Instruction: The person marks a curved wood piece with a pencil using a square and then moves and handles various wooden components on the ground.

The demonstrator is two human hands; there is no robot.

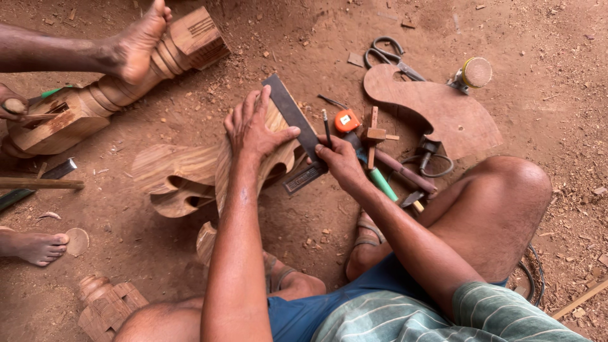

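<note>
Hands on try square against carved wood, pencil seemingly pinched.

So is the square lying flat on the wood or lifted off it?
Flat: the square lies on the carved wood, left hand beside it, right hand gripping its lower end.

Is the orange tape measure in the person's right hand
No, the right hand holds a pencil against the metal square, while the orange tape measure lies on the ground beyond it.
</note>
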